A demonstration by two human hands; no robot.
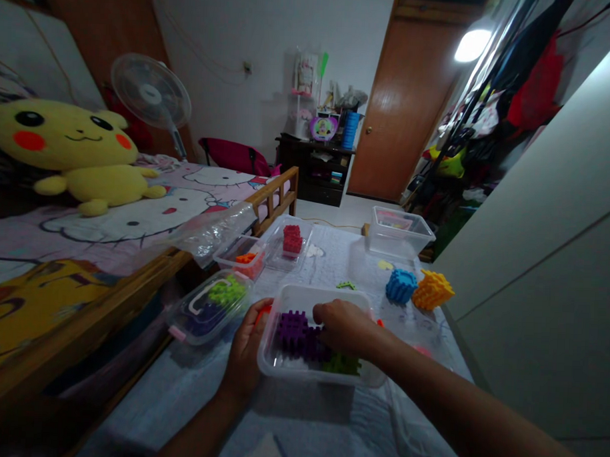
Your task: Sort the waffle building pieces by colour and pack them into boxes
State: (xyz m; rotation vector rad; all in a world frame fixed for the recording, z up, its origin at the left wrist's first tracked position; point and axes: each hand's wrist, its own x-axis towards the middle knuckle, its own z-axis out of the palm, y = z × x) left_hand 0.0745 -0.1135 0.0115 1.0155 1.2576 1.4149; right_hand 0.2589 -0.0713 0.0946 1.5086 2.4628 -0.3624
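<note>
A clear plastic box (302,296) lies in front of me on the cloth-covered table, holding purple interlocking pieces (294,331) and some green ones (341,365). My right hand (345,326) reaches into the box with its fingers curled down over the purple pieces. My left hand (248,350) grips the box's left wall, and an orange piece (262,312) shows at its fingertips.
To the left stand a lidded box with green and purple pieces (209,306), a box with orange pieces (244,256) and one with red pieces (290,241). A blue block (401,286) and an orange block (433,290) sit at right, near another clear box (397,233). A bed edges the left.
</note>
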